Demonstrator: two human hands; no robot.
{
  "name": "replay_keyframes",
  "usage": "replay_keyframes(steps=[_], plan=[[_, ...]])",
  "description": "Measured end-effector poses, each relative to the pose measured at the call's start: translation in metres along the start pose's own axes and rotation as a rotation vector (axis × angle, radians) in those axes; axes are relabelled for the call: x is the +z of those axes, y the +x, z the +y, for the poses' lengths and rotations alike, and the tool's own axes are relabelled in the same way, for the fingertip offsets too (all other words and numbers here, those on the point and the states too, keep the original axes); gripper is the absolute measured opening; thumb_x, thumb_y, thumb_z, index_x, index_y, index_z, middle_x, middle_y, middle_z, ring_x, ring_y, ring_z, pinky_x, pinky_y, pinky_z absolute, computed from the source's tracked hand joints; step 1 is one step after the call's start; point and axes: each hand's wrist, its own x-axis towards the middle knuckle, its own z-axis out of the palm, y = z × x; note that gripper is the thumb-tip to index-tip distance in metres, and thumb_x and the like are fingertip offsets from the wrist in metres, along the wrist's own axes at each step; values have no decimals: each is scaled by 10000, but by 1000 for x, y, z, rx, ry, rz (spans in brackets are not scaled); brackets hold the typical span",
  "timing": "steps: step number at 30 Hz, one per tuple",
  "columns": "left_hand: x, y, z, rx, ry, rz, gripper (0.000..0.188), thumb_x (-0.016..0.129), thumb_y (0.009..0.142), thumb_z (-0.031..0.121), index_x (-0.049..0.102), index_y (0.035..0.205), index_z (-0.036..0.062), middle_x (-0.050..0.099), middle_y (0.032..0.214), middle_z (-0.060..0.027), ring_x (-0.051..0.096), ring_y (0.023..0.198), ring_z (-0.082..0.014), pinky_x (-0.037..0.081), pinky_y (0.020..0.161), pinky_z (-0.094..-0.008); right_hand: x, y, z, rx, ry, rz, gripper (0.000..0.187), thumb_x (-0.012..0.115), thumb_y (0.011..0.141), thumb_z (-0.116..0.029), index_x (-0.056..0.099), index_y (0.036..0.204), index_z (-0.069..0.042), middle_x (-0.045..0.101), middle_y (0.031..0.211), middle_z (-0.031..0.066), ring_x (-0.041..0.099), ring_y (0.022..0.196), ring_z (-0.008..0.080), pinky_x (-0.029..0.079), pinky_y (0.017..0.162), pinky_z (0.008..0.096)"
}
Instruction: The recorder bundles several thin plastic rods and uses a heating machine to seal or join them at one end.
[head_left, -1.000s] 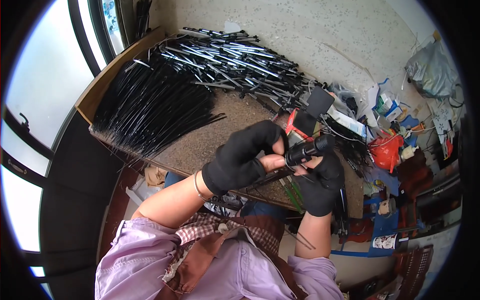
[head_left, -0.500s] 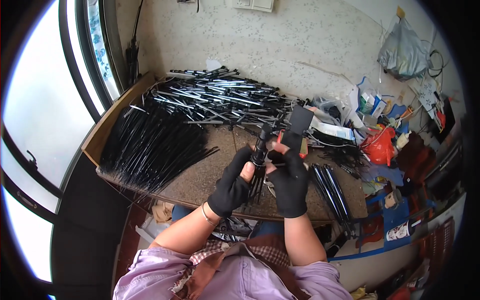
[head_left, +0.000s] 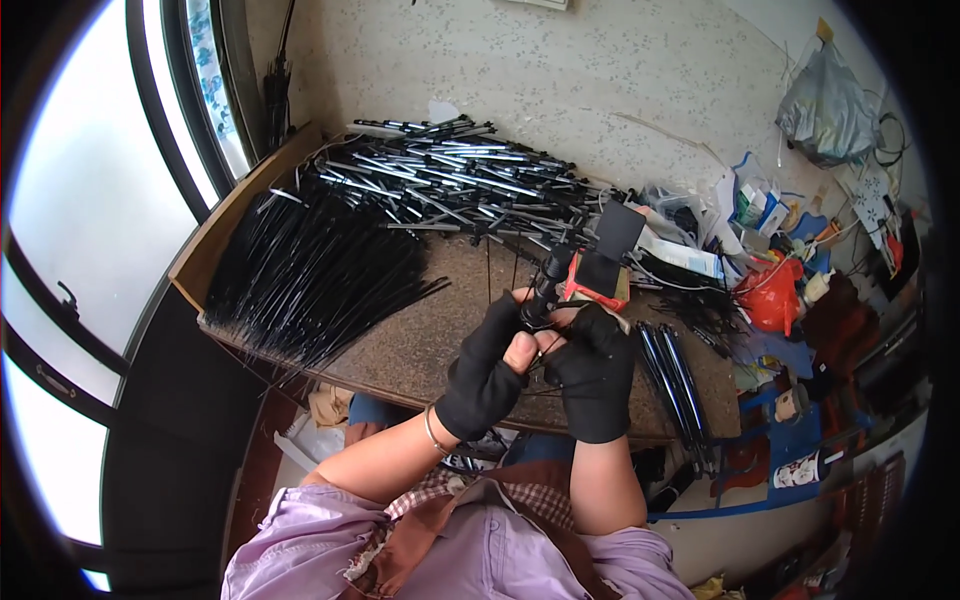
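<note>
Over the front of the brown tabletop (head_left: 390, 345), both my hands work on a black tubular umbrella frame (head_left: 546, 283) with thin dark ribs around its collar. My left hand (head_left: 485, 375), in a black fingerless glove, is closed round the tube from the left, thumb against its lower part. My right hand (head_left: 593, 375), gloved alike, presses its fingertips together at the collar; a thin rib seems to be between them, partly hidden. Just behind the right hand lies a red box (head_left: 610, 298) with dark flat pieces over it.
A large pile of silver and black shafts (head_left: 460, 170) covers the back. Thin black ribs (head_left: 320, 260) lie fanned at the left beside a wooden board (head_left: 230, 215). Several dark shafts (head_left: 672, 385) lie on the right, near a red plastic bag (head_left: 770, 292) and clutter.
My right hand has turned inward, its fingers now closed at the collar. Ribs now point up and outward around the tube. The whole view has shifted slightly.
</note>
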Motion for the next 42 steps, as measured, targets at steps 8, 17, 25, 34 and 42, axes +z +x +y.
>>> replay_keyframes(steps=[8, 17, 25, 34, 42], plan=[[-1, 2, 1, -51, -50, 10, 432, 420, 945, 226, 326, 1293, -11, 548, 997, -44, 510, 939, -100, 393, 836, -240, 5, 4, 4, -181, -171, 74, 147, 665, 713, 1, 595, 842, -1, 586, 793, 46, 560, 717, 110, 447, 651, 247], [-8, 1, -8, -108, -184, -27, 428, 452, 932, 233, 344, 1270, -6, 540, 1049, -53, 512, 946, -106, 381, 859, -244, 9, 3, 14, -358, -183, 65, 163, 681, 714, -10, 603, 856, -2, 596, 784, 31, 553, 710, 100, 442, 661, 234], [-13, 5, 1, -54, -36, -147, 466, 466, 915, 341, 383, 1222, 0, 515, 1079, -61, 492, 966, -140, 367, 880, -277, -2, 10, 17, -133, 116, -103, 116, 666, 746, -31, 605, 839, 4, 602, 793, 40, 558, 702, 114, 439, 659, 237], [-22, 12, 5, 50, 372, -132, 457, 493, 901, 350, 425, 1161, -20, 539, 1014, -100, 536, 878, -164, 417, 789, -288, 6, 0, 10, -232, -13, -6, 94, 635, 758, -13, 605, 844, 11, 594, 778, 33, 558, 709, 103, 440, 652, 231], [-42, 19, 9, 50, 359, -311, 437, 559, 874, 311, 461, 1134, -26, 567, 932, -85, 554, 804, -176, 441, 720, -286, 1, 10, 13, -265, -2, -168, 85, 593, 745, 50, 591, 825, 21, 585, 780, 46, 555, 721, 106, 438, 660, 231]])
